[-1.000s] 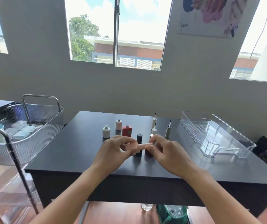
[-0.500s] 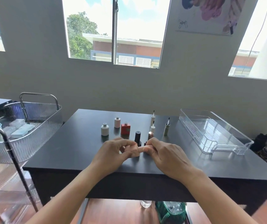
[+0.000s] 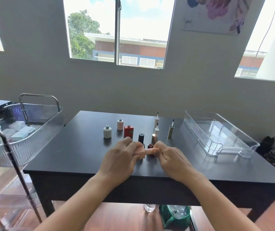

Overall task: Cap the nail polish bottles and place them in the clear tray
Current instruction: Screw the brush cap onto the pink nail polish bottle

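My left hand (image 3: 121,157) grips a peach nail polish bottle (image 3: 141,151) held sideways above the black table (image 3: 83,147). My right hand (image 3: 170,157) pinches its peach cap (image 3: 150,151), which meets the bottle's neck. Behind my hands stand a capped black bottle (image 3: 141,138) and a dark red bottle with a rose-gold cap (image 3: 153,141). Further back stand three uncapped bottles: white (image 3: 107,131), pink (image 3: 120,124) and red (image 3: 128,131). Three loose brush caps stand upright: two white (image 3: 156,121) (image 3: 156,130) and an olive one (image 3: 170,130). The clear tray (image 3: 220,134) lies empty at the right.
A ribbed clear trolley (image 3: 33,124) with a chrome handle stands left of the table, holding small packets. A green bag (image 3: 175,217) and a glass jar (image 3: 149,207) sit on the floor under the table. Dark bags (image 3: 268,144) lie right of the tray.
My hands have drawn closer together and the cap has slid onto the bottle's neck. The camera tipped down slightly.
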